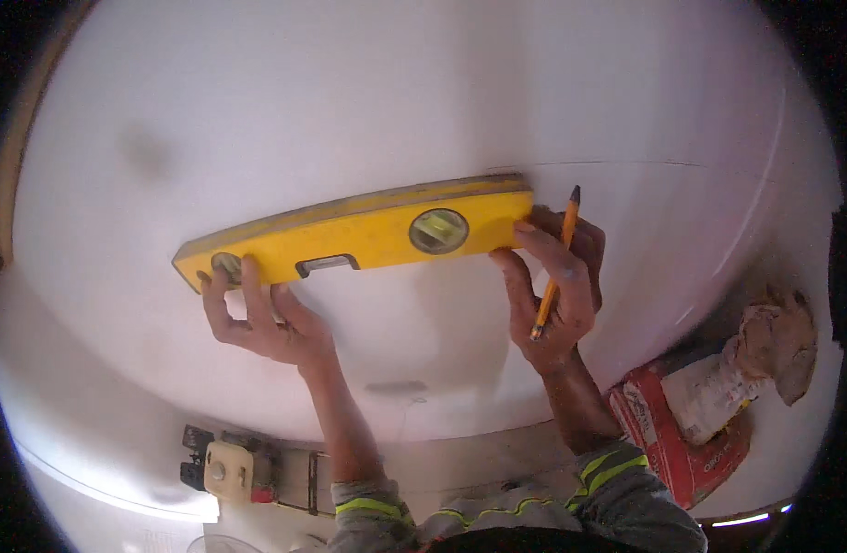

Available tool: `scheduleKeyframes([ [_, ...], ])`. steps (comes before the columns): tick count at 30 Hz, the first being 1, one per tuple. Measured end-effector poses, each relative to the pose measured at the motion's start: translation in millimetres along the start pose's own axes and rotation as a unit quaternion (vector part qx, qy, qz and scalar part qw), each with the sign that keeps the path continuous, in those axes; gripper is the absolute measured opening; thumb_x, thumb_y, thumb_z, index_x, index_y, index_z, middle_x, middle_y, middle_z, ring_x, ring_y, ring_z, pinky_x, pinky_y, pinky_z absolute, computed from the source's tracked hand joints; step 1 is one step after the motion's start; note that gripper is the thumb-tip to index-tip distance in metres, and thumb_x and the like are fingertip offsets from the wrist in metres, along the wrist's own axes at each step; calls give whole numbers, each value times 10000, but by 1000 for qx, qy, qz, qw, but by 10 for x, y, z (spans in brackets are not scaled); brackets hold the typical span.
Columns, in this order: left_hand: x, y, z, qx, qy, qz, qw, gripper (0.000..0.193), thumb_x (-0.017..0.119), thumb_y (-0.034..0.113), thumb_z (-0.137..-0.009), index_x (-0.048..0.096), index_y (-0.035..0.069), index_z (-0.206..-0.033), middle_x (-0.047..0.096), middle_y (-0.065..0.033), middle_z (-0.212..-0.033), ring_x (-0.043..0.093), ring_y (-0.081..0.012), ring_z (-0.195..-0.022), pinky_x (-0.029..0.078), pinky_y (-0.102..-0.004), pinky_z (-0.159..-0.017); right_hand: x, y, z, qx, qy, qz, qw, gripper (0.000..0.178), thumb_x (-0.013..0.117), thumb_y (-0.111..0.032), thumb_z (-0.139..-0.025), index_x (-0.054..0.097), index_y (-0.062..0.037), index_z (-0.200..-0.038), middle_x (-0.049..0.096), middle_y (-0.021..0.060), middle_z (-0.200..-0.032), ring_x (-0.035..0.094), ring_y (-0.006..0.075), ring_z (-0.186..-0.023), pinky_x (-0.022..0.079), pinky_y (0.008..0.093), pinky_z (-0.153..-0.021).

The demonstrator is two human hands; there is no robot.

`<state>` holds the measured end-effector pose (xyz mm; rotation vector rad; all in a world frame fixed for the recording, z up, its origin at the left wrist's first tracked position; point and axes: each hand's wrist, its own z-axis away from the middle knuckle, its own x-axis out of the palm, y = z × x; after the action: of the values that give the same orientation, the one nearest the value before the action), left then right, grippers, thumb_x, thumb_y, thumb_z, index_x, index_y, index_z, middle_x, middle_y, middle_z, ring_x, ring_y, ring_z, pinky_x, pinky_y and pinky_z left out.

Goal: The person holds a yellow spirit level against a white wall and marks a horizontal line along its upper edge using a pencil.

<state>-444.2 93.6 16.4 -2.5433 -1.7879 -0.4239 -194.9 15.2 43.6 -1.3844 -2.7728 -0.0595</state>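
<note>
Head view: I have a yellow spirit level (382,235) up against a broad white wall (285,101), in front of me and running crosswise, its left end lower in the picture than its right. My left hand (265,313) is half curled under the left end, fingertips spread over the front face and thumb up near the lower edge, gripping it lightly. Those fingers partly cover the left round vial (227,267). The right round vial (438,230) is uncovered, its greenish tube at a slant, and a small rectangular window (328,264) sits at the lower edge between the two.

My right hand (557,276) is bent in at the right end, thumb at the lower edge and a fingertip on the face by the corner. It also has an orange pencil (557,263) lying across the fingers, dark tip upward. A thin dark line (617,163) runs along the wall just above that end and on to the right.

Both my grey sleeves (373,521) have yellow-green bands. Low on the left stands a small machine (228,468) with a cream-coloured housing. To the right lie a red bag (658,433) and a crumpled brownish bag (776,346).
</note>
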Motion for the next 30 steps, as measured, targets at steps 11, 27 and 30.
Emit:
scheduleKeyframes([
  [11, 11, -19, 32, 3, 17, 34, 999, 337, 481, 153, -968, 613, 109, -1274, 381, -155, -1344, 423, -334, -1277, 362, -510, -1064, 80, -8, 13, -4, 15, 25, 1000, 415, 802, 21, -718, 662, -71, -1097, 693, 104, -1007, 629, 275, -947, 475, 401, -872],
  [27, 56, 36, -28, -22, 34, 54, 998, 387, 494, 310, -1013, 620, 68, -1287, 440, -141, -1319, 393, -288, -1284, 383, -466, -1068, 94, -25, 8, -6, 25, 45, 999, 395, 802, 12, -731, 675, -68, -1096, 699, 114, -1005, 636, 279, -940, 480, 407, -867],
  [30, 40, -25, -9, -9, 30, 47, 998, 396, 511, 327, -1004, 623, 76, -1289, 450, -150, -1325, 391, -299, -1287, 382, -476, -1060, 61, -14, 29, -11, 2, 85, 996, 337, 738, 19, -800, 641, -29, -1119, 679, 122, -1055, 608, 279, -950, 487, 393, -834],
])
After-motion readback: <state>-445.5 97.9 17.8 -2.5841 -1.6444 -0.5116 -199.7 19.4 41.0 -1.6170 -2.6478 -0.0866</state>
